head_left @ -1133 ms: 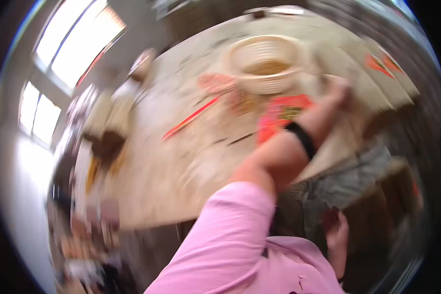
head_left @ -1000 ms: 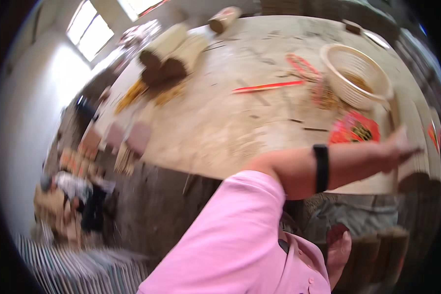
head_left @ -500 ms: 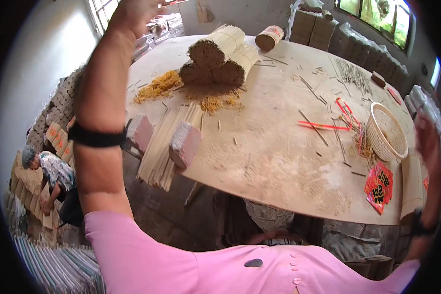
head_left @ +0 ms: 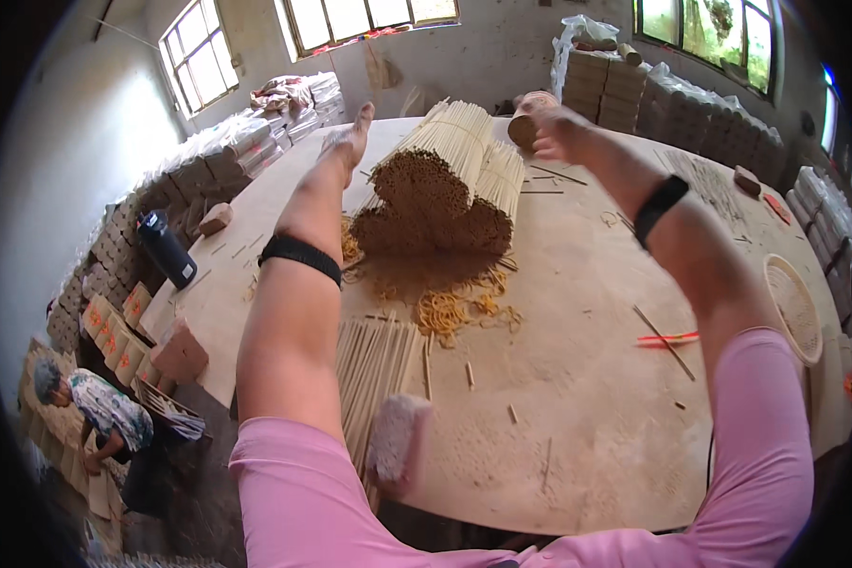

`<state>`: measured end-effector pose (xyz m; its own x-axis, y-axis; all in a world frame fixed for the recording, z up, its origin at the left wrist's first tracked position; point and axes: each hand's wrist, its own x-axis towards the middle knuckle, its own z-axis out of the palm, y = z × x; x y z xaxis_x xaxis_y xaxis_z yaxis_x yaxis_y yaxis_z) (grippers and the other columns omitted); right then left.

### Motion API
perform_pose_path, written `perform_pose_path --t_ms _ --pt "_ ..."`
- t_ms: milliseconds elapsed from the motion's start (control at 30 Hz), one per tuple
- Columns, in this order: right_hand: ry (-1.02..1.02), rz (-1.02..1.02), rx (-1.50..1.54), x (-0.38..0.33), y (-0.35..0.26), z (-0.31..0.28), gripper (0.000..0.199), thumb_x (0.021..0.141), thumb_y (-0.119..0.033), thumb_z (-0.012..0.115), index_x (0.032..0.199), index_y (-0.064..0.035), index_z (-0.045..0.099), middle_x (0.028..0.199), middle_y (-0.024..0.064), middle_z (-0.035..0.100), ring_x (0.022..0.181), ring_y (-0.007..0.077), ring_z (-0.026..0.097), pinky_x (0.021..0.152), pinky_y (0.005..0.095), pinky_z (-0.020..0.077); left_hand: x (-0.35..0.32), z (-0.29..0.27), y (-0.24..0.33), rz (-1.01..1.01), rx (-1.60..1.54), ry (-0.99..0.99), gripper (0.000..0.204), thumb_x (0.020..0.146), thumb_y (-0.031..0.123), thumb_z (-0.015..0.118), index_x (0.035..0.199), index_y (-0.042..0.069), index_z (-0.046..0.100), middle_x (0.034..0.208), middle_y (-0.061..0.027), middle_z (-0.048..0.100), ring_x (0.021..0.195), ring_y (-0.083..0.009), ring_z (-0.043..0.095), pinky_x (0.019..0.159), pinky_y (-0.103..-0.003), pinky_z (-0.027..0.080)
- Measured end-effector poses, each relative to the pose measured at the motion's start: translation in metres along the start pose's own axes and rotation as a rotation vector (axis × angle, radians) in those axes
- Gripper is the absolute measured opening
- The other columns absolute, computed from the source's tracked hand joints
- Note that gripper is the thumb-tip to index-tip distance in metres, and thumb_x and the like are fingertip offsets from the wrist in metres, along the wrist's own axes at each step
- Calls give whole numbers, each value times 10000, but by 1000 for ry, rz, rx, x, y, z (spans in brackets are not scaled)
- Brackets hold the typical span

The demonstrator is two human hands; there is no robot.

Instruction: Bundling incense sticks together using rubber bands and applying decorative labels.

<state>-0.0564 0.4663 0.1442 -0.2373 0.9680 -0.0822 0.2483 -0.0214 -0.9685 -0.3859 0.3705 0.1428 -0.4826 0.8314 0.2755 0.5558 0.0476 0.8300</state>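
Observation:
Both my arms, in pink sleeves with black wristbands, stretch out over a large round wooden table [head_left: 577, 398]. My left hand [head_left: 348, 140] is flat with fingers extended, reaching toward the left side of a big pile of bundled thin sticks [head_left: 445, 185]. My right hand [head_left: 554, 128] hovers above the pile's right side, fingers loosely curled, holding nothing. Loose pale sticks [head_left: 374, 364] lie in a flat row near the table's front. A pinkish block [head_left: 398, 435] rests on them.
Yellow rubber bands [head_left: 459, 308] are scattered below the pile. A woven basket [head_left: 795, 308] sits at the right edge, a red stick [head_left: 667, 338] beside it. A black bottle [head_left: 166, 248] and bricks stand left. A person [head_left: 95, 417] crouches on the floor lower left. Stacked boxes line the walls.
The view swung from the basket side to the stick pile. My right arm came into view, and both hands now reach forward over the pile.

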Motion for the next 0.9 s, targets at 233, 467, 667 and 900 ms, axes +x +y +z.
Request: perform_pose_path --t_ms 233,467,667,900 --pt "-166 -16 53 35 34 86 833 918 -624 555 1513 -101 297 1582 144 259 1435 303 280 1094 435 393 26 25 -19 -194 -9 -375 1188 738 865 533 1575 151 85 1574 -147 257 1404 -314 316 1083 -525 325" --pt "-212 149 407 45 57 38 814 916 -698 452 1421 -60 433 1339 229 534 1210 302 574 977 420 512 40 49 36 -88 38 -821 1161 663 985 381 1366 72 523 961 -63 707 842 -143 663 875 -385 463" --pt "-208 224 369 53 66 23 916 796 -760 588 1405 -87 464 1311 172 578 1172 291 599 1025 474 456 37 117 17 -310 -23 -507 1129 716 934 407 1449 76 441 1225 -176 645 1082 -303 622 947 -567 424" --pt "-603 -20 834 25 68 20 499 932 -434 624 1279 -76 601 1245 87 660 1146 184 625 1017 414 493 -7 133 36 -243 -658 -896 906 830 753 553 1403 54 509 1373 -163 571 1220 -310 559 1013 -456 463"
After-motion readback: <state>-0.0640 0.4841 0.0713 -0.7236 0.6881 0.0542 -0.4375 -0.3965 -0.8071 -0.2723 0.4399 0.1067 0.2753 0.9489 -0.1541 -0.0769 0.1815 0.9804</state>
